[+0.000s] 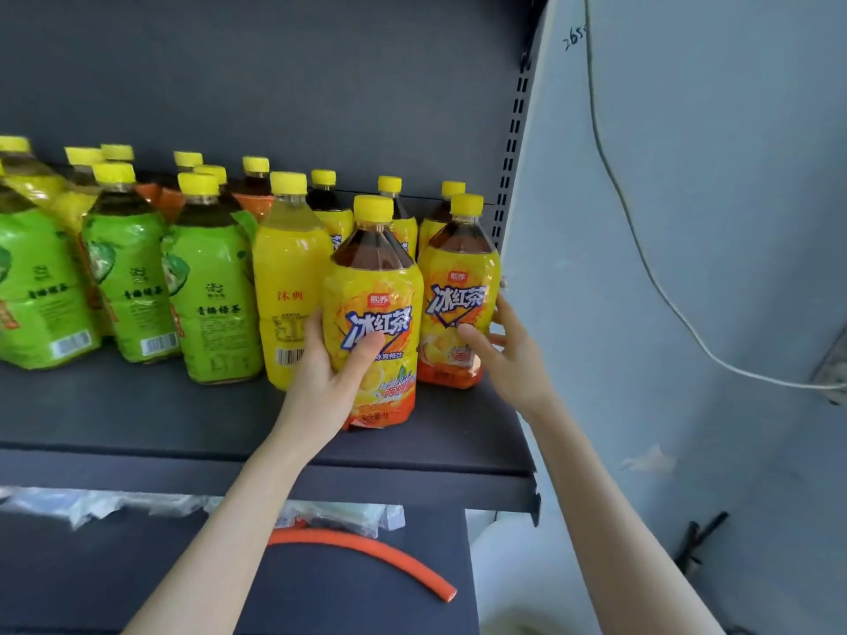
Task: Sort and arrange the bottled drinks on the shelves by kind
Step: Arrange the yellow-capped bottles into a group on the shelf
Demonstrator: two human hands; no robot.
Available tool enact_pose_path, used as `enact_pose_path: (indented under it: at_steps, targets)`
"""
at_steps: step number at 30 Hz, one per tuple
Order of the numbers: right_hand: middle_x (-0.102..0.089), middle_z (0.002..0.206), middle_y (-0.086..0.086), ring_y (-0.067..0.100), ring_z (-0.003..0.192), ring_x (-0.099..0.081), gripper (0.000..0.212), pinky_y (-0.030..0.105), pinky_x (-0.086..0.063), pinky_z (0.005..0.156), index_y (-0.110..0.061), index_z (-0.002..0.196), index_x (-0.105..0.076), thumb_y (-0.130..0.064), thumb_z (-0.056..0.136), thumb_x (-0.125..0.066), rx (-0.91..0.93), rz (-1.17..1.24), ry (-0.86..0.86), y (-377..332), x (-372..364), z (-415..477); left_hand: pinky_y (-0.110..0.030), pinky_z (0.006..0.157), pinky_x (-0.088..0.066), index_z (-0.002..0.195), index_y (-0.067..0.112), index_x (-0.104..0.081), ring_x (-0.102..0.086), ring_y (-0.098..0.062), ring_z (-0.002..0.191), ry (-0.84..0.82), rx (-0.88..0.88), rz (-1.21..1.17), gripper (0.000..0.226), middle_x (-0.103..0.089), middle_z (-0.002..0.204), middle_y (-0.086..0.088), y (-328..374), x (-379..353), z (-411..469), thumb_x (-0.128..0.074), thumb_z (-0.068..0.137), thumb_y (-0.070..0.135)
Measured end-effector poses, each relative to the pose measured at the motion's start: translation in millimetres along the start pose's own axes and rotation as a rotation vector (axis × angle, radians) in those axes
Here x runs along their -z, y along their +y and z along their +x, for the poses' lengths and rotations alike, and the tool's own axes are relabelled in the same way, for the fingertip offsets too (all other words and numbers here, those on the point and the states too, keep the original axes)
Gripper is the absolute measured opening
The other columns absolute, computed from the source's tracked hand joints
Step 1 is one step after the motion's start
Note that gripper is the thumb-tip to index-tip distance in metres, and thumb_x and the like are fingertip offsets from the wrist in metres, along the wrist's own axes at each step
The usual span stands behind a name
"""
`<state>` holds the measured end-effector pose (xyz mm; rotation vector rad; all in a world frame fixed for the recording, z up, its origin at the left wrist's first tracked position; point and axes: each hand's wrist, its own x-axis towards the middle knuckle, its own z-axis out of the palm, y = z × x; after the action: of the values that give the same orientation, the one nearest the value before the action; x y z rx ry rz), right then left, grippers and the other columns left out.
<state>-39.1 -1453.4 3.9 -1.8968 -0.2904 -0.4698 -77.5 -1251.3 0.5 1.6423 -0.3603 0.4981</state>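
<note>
Shelf (137, 405), right end: the board stops at the slotted upright (513, 144), with the pale wall (687, 222) just beyond and a white cable (641, 249) hanging down it. A bare strip runs along the shelf's front edge, ahead of the bottles. No gap is visible between the bottles in the front row.

Front row, left to right: green tea bottles (211, 286) with dark liquid, one yellow juice bottle (291, 277), then two iced tea bottles with brown liquid. All caps are yellow. More yellow-capped bottles stand behind, partly hidden.

The left hand (321, 378) grasps the forward iced tea bottle (371, 313) low on its label, thumb across the front and fingers wrapped behind. This bottle sits ahead of the row, near the front edge and close against the juice bottle. Whether its base rests on the board cannot be told.

The right hand (508, 355) is released, with fingers spread and nearly straight. Its thumb tip touches the label of the end iced tea bottle (458, 304), and its fingers lie along that bottle's right side. That bottle stands upright beside the upright.

Lower shelf (91, 566): an orange hose (366, 547) lies curved on it, in front of some blurred clear packets.
</note>
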Motion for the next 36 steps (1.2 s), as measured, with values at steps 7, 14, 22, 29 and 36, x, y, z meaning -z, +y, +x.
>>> enact_pose_path:
  at_steps: [7,14,22,29,36]
  targets:
    - [-0.058,0.121,-0.008,0.016,0.106,-0.061,0.056,0.009,-0.051,0.079,-0.019,0.146,-0.036,-0.024,0.094,-0.059,-0.055,-0.012,-0.04,18,-4,40,-0.001,0.069,-0.045,0.136,0.016,-0.035,-0.055,0.021,0.092,0.018,0.014,0.024,0.069,-0.055,0.112,0.019,-11,-5,7,-0.054,0.076,0.044]
    - [-0.057,0.123,-0.002,0.013,0.109,-0.055,0.053,-0.003,-0.043,0.066,-0.017,0.147,-0.034,-0.021,0.097,-0.054,-0.078,0.006,-0.034,31,-14,59,-0.005,0.072,-0.048,0.135,0.019,-0.036,-0.057,0.015,0.094,0.037,0.015,0.021,0.068,-0.057,0.116,0.015,-18,-6,8,-0.055,0.076,0.048]
    - [-0.055,0.12,-0.006,0.009,0.106,-0.053,0.051,0.009,-0.044,0.078,-0.019,0.147,-0.031,-0.022,0.099,-0.049,-0.085,-0.037,-0.057,29,-15,63,-0.002,0.069,-0.045,0.135,0.019,-0.035,-0.055,0.02,0.092,0.029,0.007,0.016,0.067,-0.055,0.114,0.017,-17,-6,7,-0.053,0.076,0.046]
    - [-0.048,0.145,0.002,0.025,0.129,-0.049,0.067,0.048,-0.04,0.109,-0.023,0.152,-0.016,-0.04,0.097,-0.049,-0.143,-0.092,-0.108,32,-16,62,-0.003,0.068,-0.046,0.132,0.023,-0.035,-0.056,0.019,0.092,0.002,0.024,-0.001,0.063,-0.055,0.113,0.02,-14,-5,6,-0.052,0.076,0.047]
    - [-0.057,0.129,-0.005,0.014,0.116,-0.057,0.051,0.029,-0.047,0.095,-0.018,0.141,-0.042,-0.04,0.096,-0.051,-0.086,0.134,0.065,-12,-1,0,-0.003,0.072,-0.045,0.133,0.03,-0.033,-0.054,0.008,0.104,-0.07,0.045,-0.049,0.061,-0.052,0.12,0.018,-9,-6,3,-0.047,0.077,0.051]
